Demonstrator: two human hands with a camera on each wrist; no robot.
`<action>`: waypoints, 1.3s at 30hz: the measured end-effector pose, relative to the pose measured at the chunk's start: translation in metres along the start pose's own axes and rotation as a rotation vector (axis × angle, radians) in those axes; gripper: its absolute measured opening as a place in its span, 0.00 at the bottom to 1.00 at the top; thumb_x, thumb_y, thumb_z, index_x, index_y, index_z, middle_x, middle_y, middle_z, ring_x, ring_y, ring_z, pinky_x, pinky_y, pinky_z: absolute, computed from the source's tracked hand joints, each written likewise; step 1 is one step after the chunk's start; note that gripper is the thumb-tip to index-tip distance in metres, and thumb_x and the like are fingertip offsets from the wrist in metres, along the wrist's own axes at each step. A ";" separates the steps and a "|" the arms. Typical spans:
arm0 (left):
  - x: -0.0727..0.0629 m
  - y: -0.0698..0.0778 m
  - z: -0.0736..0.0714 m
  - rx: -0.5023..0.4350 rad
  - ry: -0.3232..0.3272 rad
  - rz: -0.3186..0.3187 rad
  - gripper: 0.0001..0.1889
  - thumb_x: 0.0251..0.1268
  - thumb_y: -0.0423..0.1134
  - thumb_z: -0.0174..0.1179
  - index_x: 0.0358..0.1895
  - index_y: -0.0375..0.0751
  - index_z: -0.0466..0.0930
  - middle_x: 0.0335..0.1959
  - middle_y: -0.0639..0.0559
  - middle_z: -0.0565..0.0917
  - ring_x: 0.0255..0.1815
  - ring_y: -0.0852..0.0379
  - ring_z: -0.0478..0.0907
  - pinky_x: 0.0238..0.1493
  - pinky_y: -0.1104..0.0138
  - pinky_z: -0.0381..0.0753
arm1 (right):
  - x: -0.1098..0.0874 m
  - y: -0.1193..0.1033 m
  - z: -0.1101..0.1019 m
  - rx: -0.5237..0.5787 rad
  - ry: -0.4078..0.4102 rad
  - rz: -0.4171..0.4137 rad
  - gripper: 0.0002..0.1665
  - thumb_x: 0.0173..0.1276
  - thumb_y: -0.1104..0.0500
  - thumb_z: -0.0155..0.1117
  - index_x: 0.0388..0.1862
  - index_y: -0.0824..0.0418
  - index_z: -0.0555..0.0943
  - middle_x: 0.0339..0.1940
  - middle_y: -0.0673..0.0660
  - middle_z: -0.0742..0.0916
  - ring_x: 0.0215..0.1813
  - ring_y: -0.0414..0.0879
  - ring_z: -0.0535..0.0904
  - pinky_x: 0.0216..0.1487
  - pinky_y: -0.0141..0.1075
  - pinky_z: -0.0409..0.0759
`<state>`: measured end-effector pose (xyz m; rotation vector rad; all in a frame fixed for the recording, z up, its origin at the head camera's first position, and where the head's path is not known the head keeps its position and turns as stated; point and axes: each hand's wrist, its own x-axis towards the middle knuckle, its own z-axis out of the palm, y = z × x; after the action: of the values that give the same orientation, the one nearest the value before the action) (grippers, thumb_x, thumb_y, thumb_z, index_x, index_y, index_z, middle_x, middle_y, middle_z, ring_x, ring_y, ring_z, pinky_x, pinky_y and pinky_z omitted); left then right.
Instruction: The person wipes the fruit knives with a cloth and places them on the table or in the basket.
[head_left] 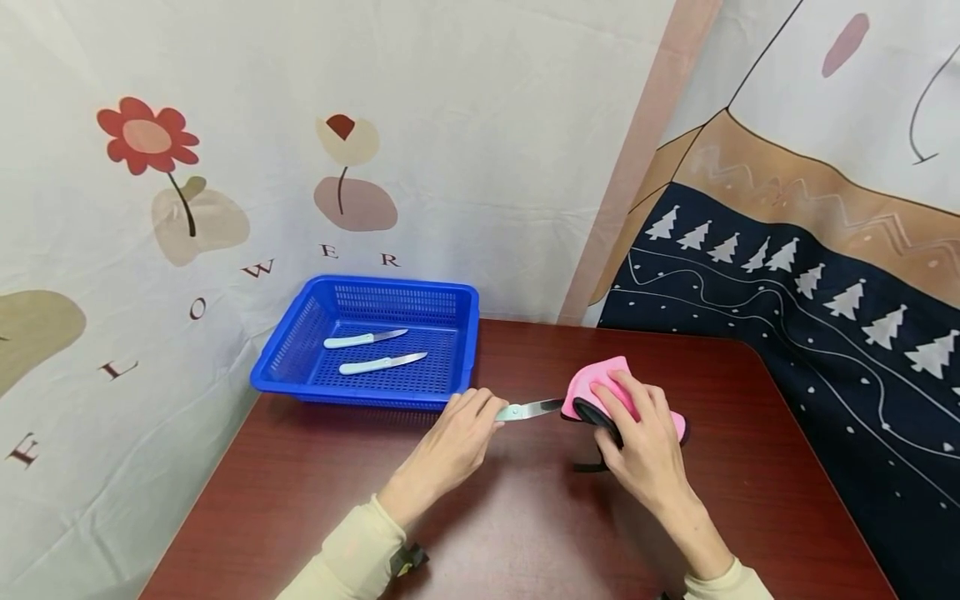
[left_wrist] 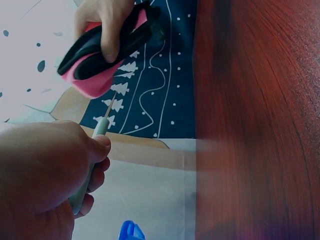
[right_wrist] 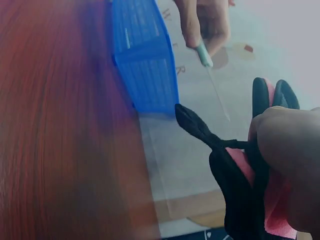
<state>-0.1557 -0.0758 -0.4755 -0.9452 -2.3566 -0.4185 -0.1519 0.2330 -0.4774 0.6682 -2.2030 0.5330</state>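
Observation:
My left hand (head_left: 461, 429) grips a small knife (head_left: 531, 409) by its pale green handle, with the blade pointing right. In the left wrist view, fingers and thumb wrap the knife's handle (left_wrist: 101, 126). My right hand (head_left: 645, 446) holds a folded pink cloth item (head_left: 600, 379) with black edging above the table; its exact kind cannot be told. A black strap (right_wrist: 197, 127) hangs from that cloth in the right wrist view. The blade's tip comes close to the cloth; whether they touch is unclear.
A blue plastic basket (head_left: 468, 371) stands at the table's back left. Inside it lie two similar knives, an upper knife (head_left: 365, 339) and a lower knife (head_left: 382, 363). The brown table (head_left: 525, 517) meets a printed cloth backdrop (head_left: 487, 167) behind.

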 end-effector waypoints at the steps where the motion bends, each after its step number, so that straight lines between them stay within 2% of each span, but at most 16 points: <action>1: 0.000 0.000 0.000 -0.001 0.004 0.001 0.10 0.75 0.35 0.71 0.52 0.42 0.82 0.39 0.53 0.81 0.41 0.53 0.77 0.43 0.64 0.72 | 0.001 -0.003 0.001 0.013 0.011 -0.013 0.34 0.58 0.67 0.71 0.67 0.58 0.89 0.71 0.69 0.86 0.58 0.66 0.80 0.51 0.58 0.82; 8: 0.001 0.002 0.001 -0.001 0.003 -0.009 0.07 0.78 0.36 0.69 0.52 0.42 0.82 0.39 0.53 0.81 0.41 0.54 0.77 0.43 0.64 0.73 | 0.009 -0.021 0.008 0.079 0.082 -0.129 0.34 0.56 0.66 0.70 0.66 0.58 0.90 0.68 0.68 0.88 0.55 0.65 0.81 0.50 0.54 0.80; 15: 0.004 0.004 0.003 0.004 -0.001 -0.006 0.04 0.83 0.37 0.64 0.51 0.42 0.82 0.39 0.53 0.81 0.41 0.54 0.78 0.42 0.64 0.72 | 0.012 -0.036 0.014 0.094 0.050 -0.252 0.31 0.61 0.63 0.68 0.66 0.59 0.89 0.68 0.67 0.88 0.54 0.63 0.82 0.56 0.52 0.79; 17: 0.005 0.005 0.003 0.003 -0.002 0.000 0.03 0.82 0.34 0.64 0.51 0.42 0.82 0.39 0.53 0.81 0.41 0.54 0.78 0.42 0.64 0.72 | 0.011 -0.039 0.017 0.088 0.040 -0.284 0.32 0.59 0.63 0.69 0.66 0.59 0.89 0.68 0.67 0.88 0.54 0.62 0.82 0.56 0.53 0.80; 20: 0.006 0.007 0.003 0.009 -0.008 0.014 0.09 0.75 0.27 0.66 0.51 0.43 0.83 0.39 0.53 0.81 0.42 0.54 0.79 0.42 0.63 0.73 | 0.010 -0.043 0.020 0.085 0.013 -0.311 0.36 0.54 0.65 0.73 0.66 0.58 0.89 0.69 0.65 0.88 0.55 0.61 0.82 0.57 0.53 0.82; 22: 0.007 0.007 0.002 0.011 -0.013 0.018 0.14 0.69 0.24 0.66 0.52 0.44 0.83 0.40 0.53 0.81 0.42 0.53 0.78 0.42 0.63 0.73 | 0.008 -0.044 0.021 0.080 -0.019 -0.316 0.38 0.52 0.65 0.76 0.67 0.57 0.89 0.69 0.64 0.88 0.57 0.61 0.82 0.57 0.53 0.83; 24: 0.007 0.008 0.001 0.015 -0.014 0.022 0.15 0.68 0.24 0.67 0.52 0.45 0.82 0.40 0.53 0.82 0.43 0.53 0.79 0.42 0.63 0.73 | 0.007 -0.045 0.022 0.072 -0.055 -0.316 0.39 0.52 0.65 0.78 0.68 0.56 0.88 0.69 0.63 0.88 0.58 0.60 0.81 0.59 0.53 0.84; 28: 0.007 0.009 0.001 0.020 -0.014 0.022 0.12 0.74 0.27 0.66 0.53 0.45 0.83 0.41 0.53 0.82 0.43 0.54 0.79 0.43 0.64 0.73 | 0.004 -0.044 0.023 0.048 -0.095 -0.310 0.39 0.51 0.64 0.81 0.67 0.55 0.88 0.69 0.62 0.88 0.59 0.60 0.81 0.59 0.53 0.84; 34: 0.007 0.009 0.000 0.011 -0.002 0.011 0.04 0.81 0.35 0.64 0.52 0.45 0.84 0.41 0.54 0.83 0.43 0.55 0.80 0.43 0.64 0.73 | 0.004 -0.040 0.022 0.019 -0.107 -0.287 0.40 0.50 0.65 0.82 0.67 0.55 0.88 0.69 0.63 0.88 0.58 0.60 0.81 0.58 0.53 0.84; 39: 0.006 0.008 0.001 0.000 0.022 0.005 0.05 0.81 0.37 0.65 0.52 0.43 0.83 0.40 0.54 0.82 0.43 0.55 0.79 0.42 0.65 0.73 | 0.005 -0.035 0.019 -0.003 -0.113 -0.262 0.40 0.51 0.65 0.83 0.67 0.55 0.88 0.70 0.63 0.88 0.58 0.61 0.80 0.59 0.53 0.84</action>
<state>-0.1539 -0.0665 -0.4723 -0.9415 -2.3345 -0.4249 -0.1431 0.1939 -0.4798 0.9890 -2.1741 0.3639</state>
